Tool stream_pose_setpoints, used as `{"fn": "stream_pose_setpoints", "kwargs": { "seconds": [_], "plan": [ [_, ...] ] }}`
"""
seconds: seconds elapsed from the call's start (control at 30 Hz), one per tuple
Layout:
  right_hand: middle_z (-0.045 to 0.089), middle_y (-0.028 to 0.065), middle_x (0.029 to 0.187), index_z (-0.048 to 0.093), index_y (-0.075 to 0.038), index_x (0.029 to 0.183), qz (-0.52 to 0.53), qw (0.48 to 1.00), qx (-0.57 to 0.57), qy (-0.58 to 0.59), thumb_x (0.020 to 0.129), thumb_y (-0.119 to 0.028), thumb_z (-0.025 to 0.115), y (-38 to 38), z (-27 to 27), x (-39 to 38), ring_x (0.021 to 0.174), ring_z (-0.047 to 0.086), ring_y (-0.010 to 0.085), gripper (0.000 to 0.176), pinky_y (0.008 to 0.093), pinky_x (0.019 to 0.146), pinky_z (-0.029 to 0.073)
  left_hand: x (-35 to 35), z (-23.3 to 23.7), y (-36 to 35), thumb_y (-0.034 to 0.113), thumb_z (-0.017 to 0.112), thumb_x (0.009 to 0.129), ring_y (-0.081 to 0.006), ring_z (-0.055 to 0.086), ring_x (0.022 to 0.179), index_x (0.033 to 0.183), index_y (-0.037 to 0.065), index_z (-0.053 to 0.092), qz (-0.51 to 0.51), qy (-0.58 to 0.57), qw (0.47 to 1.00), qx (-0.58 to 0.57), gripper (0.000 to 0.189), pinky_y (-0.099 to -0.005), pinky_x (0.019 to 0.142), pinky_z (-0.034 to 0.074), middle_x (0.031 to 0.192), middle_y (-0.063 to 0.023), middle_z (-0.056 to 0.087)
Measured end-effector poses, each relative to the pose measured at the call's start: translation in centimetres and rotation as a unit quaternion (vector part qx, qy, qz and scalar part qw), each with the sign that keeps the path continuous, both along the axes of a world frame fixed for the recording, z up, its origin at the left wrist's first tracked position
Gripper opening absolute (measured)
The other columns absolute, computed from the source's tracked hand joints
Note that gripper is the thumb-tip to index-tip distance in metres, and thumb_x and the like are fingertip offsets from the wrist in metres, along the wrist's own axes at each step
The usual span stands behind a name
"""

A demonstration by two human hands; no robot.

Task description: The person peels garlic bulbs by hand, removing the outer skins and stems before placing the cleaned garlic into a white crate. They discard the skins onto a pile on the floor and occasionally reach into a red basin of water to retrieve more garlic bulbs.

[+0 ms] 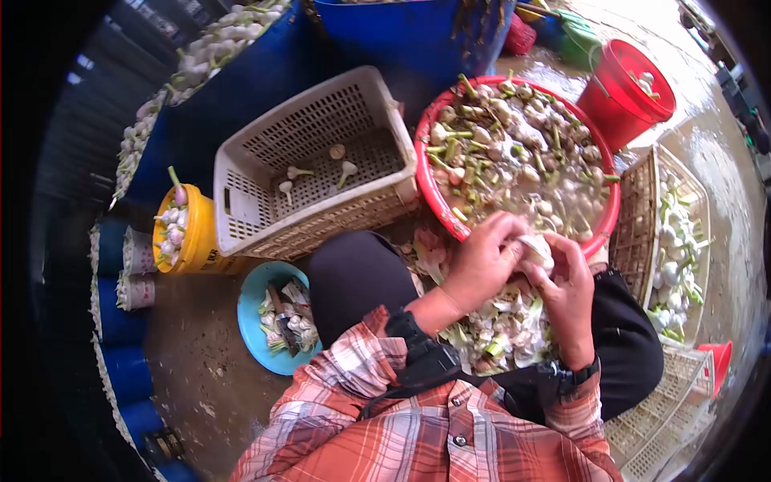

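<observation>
A pale garlic bulb (536, 252) is held between my two hands, just over the near rim of a red tub (426, 173). My left hand (486, 261) grips it from the left with fingers bent, and my right hand (562, 281) pinches it from the right. Many garlic bulbs (522, 132) with stems lie in murky water in the tub. Below my hands, between my knees, is a heap of garlic peelings and stalks (502, 333). The lower part of the bulb is partly covered by my fingers.
A grey crate (313, 217) with several bulbs stands left of the tub. A yellow bucket (201, 233) and a blue basin (249, 321) are farther left. A red bucket (614, 100) and a garlic-filled crate (638, 225) are at right, blue containers (393, 32) behind.
</observation>
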State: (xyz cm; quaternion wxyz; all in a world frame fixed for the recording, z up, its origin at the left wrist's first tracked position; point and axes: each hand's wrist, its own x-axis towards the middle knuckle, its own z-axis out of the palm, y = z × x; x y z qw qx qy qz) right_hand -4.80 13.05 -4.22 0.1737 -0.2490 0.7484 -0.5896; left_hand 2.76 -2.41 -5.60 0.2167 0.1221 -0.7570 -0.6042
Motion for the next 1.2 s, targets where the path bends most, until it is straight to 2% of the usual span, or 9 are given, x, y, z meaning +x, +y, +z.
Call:
{"fn": "stream_pose_setpoints", "kwargs": {
  "seconds": [0.13,0.43,0.53,0.67,0.8,0.9,1.07,1.17,1.2],
  "plan": [
    [0.062,0.01,0.103,0.062,-0.002,0.116,-0.005,0.978,0.042,0.203,0.071,-0.004,0.078,-0.7,-0.3,-0.3,0.093,0.062,0.024,0.047,0.0338,0.082,0.052,0.1,-0.2,0.3,0.008,0.065,0.098,-0.0076,0.061,0.089,0.106,0.002,0.062,0.023,-0.007,0.998,0.056,0.01,-0.0272,0.08,0.053,0.101,-0.0017,0.065],
    [0.057,0.0143,0.135,0.04,-0.005,0.149,0.088,0.904,-0.253,-0.334,0.099,-0.026,0.062,1.1,0.6,-0.5,0.125,0.058,0.0229,0.059,0.0397,0.106,0.048,-0.6,0.4,-1.9,0.017,0.057,0.106,-0.0121,0.065,0.092,0.111,0.003,0.058,0.047,-0.005,0.901,0.431,0.015,-0.0272,0.084,0.054,0.105,-0.0052,0.067],
    [0.051,0.0119,0.144,0.037,-0.004,0.152,0.146,0.821,-0.358,-0.42,0.103,-0.024,0.057,0.8,-1.0,-0.7,0.132,0.053,0.0236,0.057,0.0407,0.108,0.047,-0.2,1.7,-1.5,0.021,0.054,0.107,-0.0122,0.065,0.092,0.114,0.005,0.056,0.067,-0.043,0.915,0.395,0.018,-0.0286,0.082,0.055,0.106,-0.005,0.067],
    [0.048,0.0116,0.147,0.029,-0.004,0.156,0.142,0.87,-0.322,-0.345,0.097,-0.03,0.068,0.6,-0.9,0.5,0.134,0.051,0.0251,0.075,0.0408,0.11,0.045,-0.2,0.3,-1.5,0.022,0.053,0.108,-0.012,0.066,0.093,0.117,0.004,0.057,0.074,-0.034,0.911,0.404,0.02,-0.0286,0.082,0.055,0.106,-0.0052,0.068],
    [0.058,0.0114,0.13,0.035,-0.004,0.152,0.058,0.972,-0.136,-0.184,0.099,-0.036,0.063,-0.7,0.7,1.4,0.112,0.062,0.0223,0.068,0.0347,0.091,0.055,-0.6,-0.2,-0.8,0.02,0.055,0.107,-0.0118,0.066,0.094,0.12,0.001,0.059,0.057,-0.028,0.932,0.357,0.024,-0.0282,0.083,0.055,0.108,-0.0062,0.068],
    [0.069,0.009,0.108,0.054,0.0,0.139,0.038,0.81,-0.352,-0.467,0.107,-0.045,0.04,0.1,-2.4,-0.4,0.085,0.065,0.0215,0.057,0.0314,0.068,0.05,-0.5,0.6,-2.0,0.02,0.055,0.107,-0.0109,0.068,0.089,0.119,0.001,0.061,0.054,-0.011,0.923,0.381,0.023,-0.0273,0.079,0.056,0.104,-0.0052,0.07],
    [0.067,0.012,0.125,0.057,-0.003,0.134,-0.049,0.886,-0.252,-0.385,0.109,-0.044,0.04,1.6,-5.0,-2.3,0.101,0.065,0.0198,0.051,0.0314,0.078,0.052,0.5,1.8,-1.7,0.024,0.055,0.107,-0.0072,0.067,0.085,0.12,0.002,0.062,0.029,-0.044,0.937,0.346,0.027,-0.0231,0.073,0.055,0.1,-0.0032,0.07],
    [0.069,0.0089,0.109,0.059,-0.004,0.127,-0.244,0.829,-0.304,-0.401,0.103,-0.04,0.049,2.3,-4.2,-3.4,0.088,0.063,0.0163,0.044,0.0278,0.07,0.049,0.8,3.3,-2.3,0.023,0.056,0.107,-0.0077,0.067,0.086,0.125,0.001,0.062,0.033,-0.017,0.959,0.28,0.029,-0.0234,0.075,0.055,0.097,-0.0023,0.07],
    [0.067,0.0061,0.099,0.06,-0.005,0.123,-0.122,0.797,-0.353,-0.475,0.103,-0.042,0.049,3.2,-3.5,-4.0,0.075,0.055,0.0134,0.043,0.0258,0.063,0.041,1.1,3.2,-2.5,0.02,0.058,0.105,-0.0117,0.069,0.091,0.131,-0.001,0.06,-0.01,-0.031,0.985,0.17,0.033,-0.0271,0.084,0.056,0.097,-0.0022,0.07]
  ]
}}
